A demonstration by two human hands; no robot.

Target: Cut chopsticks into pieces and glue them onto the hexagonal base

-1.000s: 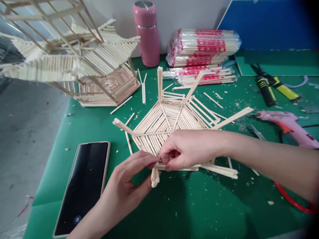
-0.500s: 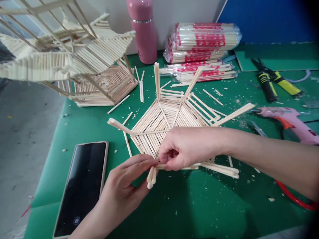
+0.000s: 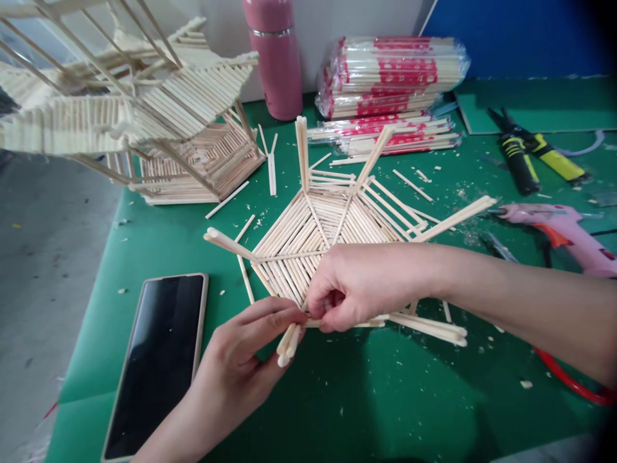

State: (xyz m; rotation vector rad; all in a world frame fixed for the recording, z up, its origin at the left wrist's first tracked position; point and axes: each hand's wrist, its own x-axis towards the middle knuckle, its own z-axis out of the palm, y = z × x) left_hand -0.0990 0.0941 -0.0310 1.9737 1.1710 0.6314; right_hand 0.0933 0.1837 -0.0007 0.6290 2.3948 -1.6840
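Note:
A six-sided base of wooden chopsticks [image 3: 284, 251] lies on the green table, with posts of bundled sticks slanting outward from its corners. At its near corner, my left hand [image 3: 250, 347] is closed around a stick post [image 3: 288, 346], fingertips at the foot of the post. My right hand [image 3: 344, 289] reaches over the base from the right, its fingers curled and pinching a thin stick [image 3: 347, 323] along the near edge. The fingertips of both hands almost meet at that corner. My right hand and forearm hide the base's right front part.
Behind on the left stands a stick-built model pavilion [image 3: 193, 141]. A phone [image 3: 157, 366] lies at left. Further back are a pink bottle [image 3: 277, 64] and wrapped chopsticks [image 3: 390, 77]. Pliers [image 3: 535, 154], a pink glue gun [image 3: 563, 231] and a red cable [image 3: 569, 382] lie at right.
The near post in my left hand leans slightly further left and toward me. The right hand has barely moved; the whole view has shifted a little.

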